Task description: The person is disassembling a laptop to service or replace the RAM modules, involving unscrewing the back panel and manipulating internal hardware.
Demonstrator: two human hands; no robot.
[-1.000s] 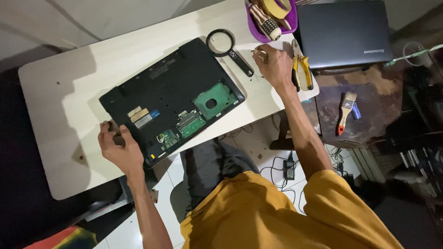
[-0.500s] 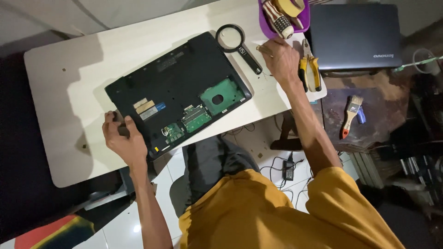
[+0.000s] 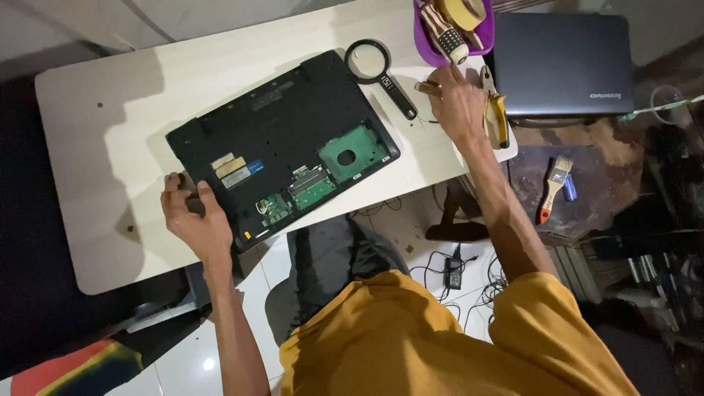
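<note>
From the head camera, looking straight down, an opened black laptop (image 3: 282, 139) lies bottom-up and askew on the pale surface (image 3: 110, 95), its cover panel off so that green circuit boards show along the near edge. The left hand (image 3: 192, 220) is at the laptop's near left corner, fingers curled around a small dark piece there; what exactly it pinches I cannot tell. The right hand (image 3: 458, 106) reaches to the far right part of the surface, fingers bent down onto a thin brownish tool handle (image 3: 427, 88) just beside a black magnifying glass (image 3: 381, 73). Yellow-handled pliers (image 3: 497, 117) lie touching the hand's outer side, and a purple tray (image 3: 484, 38) of tools sits just beyond. A closed grey laptop (image 3: 561, 62) rests farther right, and a paintbrush (image 3: 554, 187) lies on a lower brown top.
</note>
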